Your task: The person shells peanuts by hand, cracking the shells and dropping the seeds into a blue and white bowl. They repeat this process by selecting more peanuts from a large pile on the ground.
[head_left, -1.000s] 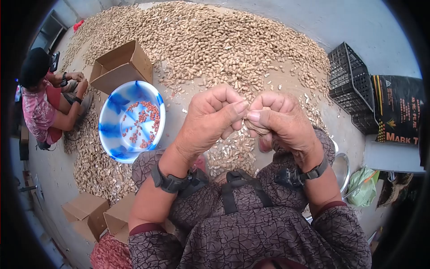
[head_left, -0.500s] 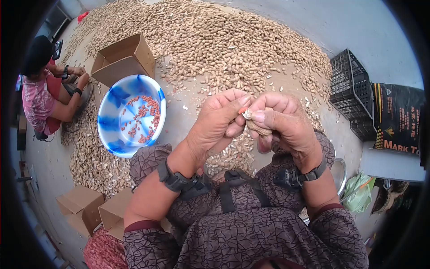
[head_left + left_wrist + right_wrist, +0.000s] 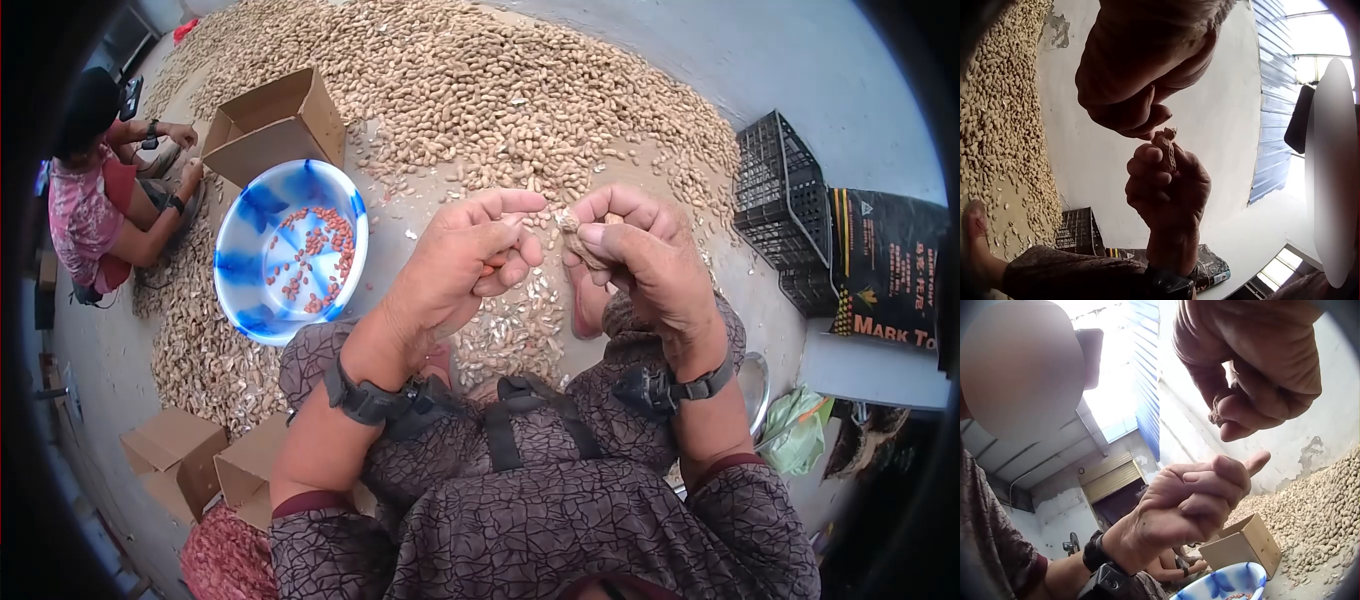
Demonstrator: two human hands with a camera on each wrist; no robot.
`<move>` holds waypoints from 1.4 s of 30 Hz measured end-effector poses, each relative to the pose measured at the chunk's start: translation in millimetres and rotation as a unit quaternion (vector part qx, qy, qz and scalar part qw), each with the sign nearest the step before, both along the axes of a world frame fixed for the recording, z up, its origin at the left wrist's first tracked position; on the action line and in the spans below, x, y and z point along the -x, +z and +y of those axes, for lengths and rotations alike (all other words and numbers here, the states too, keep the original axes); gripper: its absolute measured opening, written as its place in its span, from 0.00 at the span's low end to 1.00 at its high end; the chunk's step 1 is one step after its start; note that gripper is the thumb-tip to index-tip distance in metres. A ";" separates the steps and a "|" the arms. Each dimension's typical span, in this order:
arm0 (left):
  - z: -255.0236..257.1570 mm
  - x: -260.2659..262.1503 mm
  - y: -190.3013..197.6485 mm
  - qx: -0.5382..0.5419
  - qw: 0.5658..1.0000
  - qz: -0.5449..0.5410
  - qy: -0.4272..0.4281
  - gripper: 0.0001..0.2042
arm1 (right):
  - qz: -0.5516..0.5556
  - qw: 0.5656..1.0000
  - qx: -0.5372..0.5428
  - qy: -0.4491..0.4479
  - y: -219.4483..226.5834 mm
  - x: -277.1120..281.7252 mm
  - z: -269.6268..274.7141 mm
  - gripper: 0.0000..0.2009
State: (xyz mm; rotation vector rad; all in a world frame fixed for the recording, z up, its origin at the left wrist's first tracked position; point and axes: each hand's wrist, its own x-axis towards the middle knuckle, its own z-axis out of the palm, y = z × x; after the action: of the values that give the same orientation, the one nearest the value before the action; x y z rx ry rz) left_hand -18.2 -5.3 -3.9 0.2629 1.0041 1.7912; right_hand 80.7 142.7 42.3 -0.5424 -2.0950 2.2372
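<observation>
My right hand (image 3: 645,250) pinches a cracked peanut shell (image 3: 578,240) between thumb and fingers; its broken, pale end faces the left hand. In the left wrist view the peanut shell (image 3: 1165,149) stands up from the right fingers. My left hand (image 3: 450,255) is a short gap away, index finger stretched out and the other fingers curled. A reddish peanut kernel (image 3: 489,269) shows in those curled fingers, mostly covered. To the left, a blue-and-white basin (image 3: 232,265) contains scattered red kernels (image 3: 325,245).
A large heap of unshelled peanuts (image 3: 500,90) spreads behind the hands. Empty shells (image 3: 510,335) lie between the feet. A cardboard box (image 3: 270,145) stands behind the basin, black crates (image 3: 785,210) at the right. Another person (image 3: 110,200) sits at the far left.
The hands were together at the peanut; a red kernel then showed at its opened end. Now the left hand has drawn away left with a kernel in its fingers, while the right keeps the shell.
</observation>
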 end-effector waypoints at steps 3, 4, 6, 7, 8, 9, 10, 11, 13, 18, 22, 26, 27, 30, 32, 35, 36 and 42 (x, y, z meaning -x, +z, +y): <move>-4.8 1.2 5.9 0.007 1.000 0.007 -0.009 0.16 | -0.002 1.000 0.022 0.004 -1.1 -1.3 3.2 0.07; -6.1 1.2 6.7 0.006 1.000 0.020 -0.021 0.17 | -0.002 1.000 0.015 0.012 -1.4 -1.6 3.3 0.08; -10.0 2.3 3.7 -0.008 0.998 0.027 -0.048 0.16 | 0.000 1.000 0.009 0.020 -2.0 -1.9 3.3 0.08; -11.0 2.3 2.8 -0.024 0.996 0.033 -0.074 0.16 | -0.007 1.000 0.001 0.029 -1.9 -1.8 3.4 0.08; -11.0 1.8 3.8 -0.024 0.996 0.033 -0.075 0.16 | -0.015 0.999 -0.008 0.038 -1.7 -1.7 3.5 0.08; -11.0 0.8 5.9 -0.014 0.996 0.037 -0.075 0.16 | -0.015 0.999 -0.007 0.038 -0.4 -1.8 3.0 0.08; -10.7 -0.6 7.3 -0.004 0.996 0.040 -0.076 0.16 | -0.027 0.999 -0.011 0.026 1.6 -1.7 1.9 0.08; -9.8 -2.1 7.7 -0.003 0.996 0.039 -0.077 0.16 | -0.038 0.999 -0.015 0.015 2.4 -1.5 0.8 0.08; -7.0 -4.1 8.3 -0.031 0.997 0.015 -0.071 0.16 | -0.039 0.999 -0.002 0.004 1.4 -0.1 -1.4 0.08; -0.2 -7.6 2.5 -0.069 0.995 0.019 -0.071 0.17 | -0.029 0.999 0.034 -0.006 0.2 -0.3 -0.5 0.09; 2.1 -9.0 0.4 -0.069 0.996 0.010 -0.053 0.20 | -0.014 0.997 0.074 -0.019 -0.7 -0.8 -0.3 0.09; 1.6 -7.6 2.3 -0.096 0.994 -0.010 -0.057 0.21 | -0.006 0.991 0.132 -0.010 -2.6 -0.8 2.1 0.09; 1.2 -7.2 2.4 -0.100 0.993 -0.004 -0.066 0.21 | -0.007 0.991 0.133 -0.010 -2.7 -0.8 1.9 0.09; 2.0 -9.2 9.1 -0.065 0.995 0.035 -0.065 0.20 | -0.005 0.995 0.104 0.005 -2.9 -1.2 1.3 0.09; 2.2 -9.2 11.0 -0.025 0.996 0.069 -0.054 0.18 | 0.004 0.995 0.101 0.008 -3.7 -1.1 0.8 0.09; 2.8 -6.4 10.6 0.066 0.988 0.123 -0.059 0.15 | -0.010 0.997 0.081 -0.006 -2.7 -1.1 -0.8 0.09; 2.9 -6.6 10.5 0.087 0.983 0.152 -0.055 0.14 | -0.010 0.997 0.081 -0.006 -2.9 -1.3 -0.6 0.09; 2.2 -4.6 6.9 0.105 0.978 0.180 -0.018 0.15 | -0.015 0.996 0.084 0.000 -4.5 -1.1 0.4 0.09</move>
State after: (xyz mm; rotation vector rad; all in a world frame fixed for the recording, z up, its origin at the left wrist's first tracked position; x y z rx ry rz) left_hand -13.6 -3.1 3.0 0.4818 1.4235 1.6203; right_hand 81.8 143.1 37.9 -0.5871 -1.9311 2.4355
